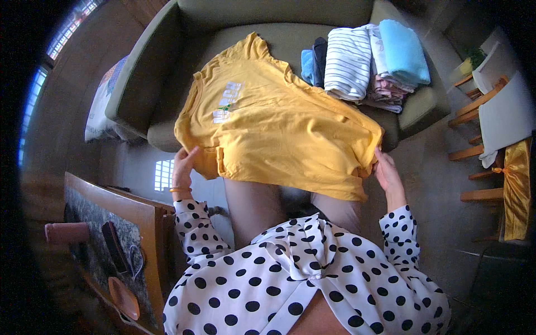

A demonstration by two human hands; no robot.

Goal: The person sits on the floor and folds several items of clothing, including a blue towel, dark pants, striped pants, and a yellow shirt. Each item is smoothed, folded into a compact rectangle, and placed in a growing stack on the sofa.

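Note:
A yellow T-shirt [268, 117] with a white and green print on its chest lies spread sideways over the sofa seat and my lap. My left hand [184, 165] holds the shirt's edge near the shoulder and sleeve on the left, thumb on top of the cloth. At the right, my right hand [383, 167] grips the bottom corner, with its fingers partly hidden behind the fabric. Beyond the shirt, to the right, stand folded clothes: a striped white garment [348, 60], a light blue towel [404, 50], and blue and dark pieces beside them.
The green sofa [276, 12] stands in front of me. At my left is a table [142, 222] with a wooden edge, holding a pink cylindrical object [67, 233], a dark case [114, 247] and an oval wooden dish [124, 297]. Chairs with pale covers [504, 109] are at the right.

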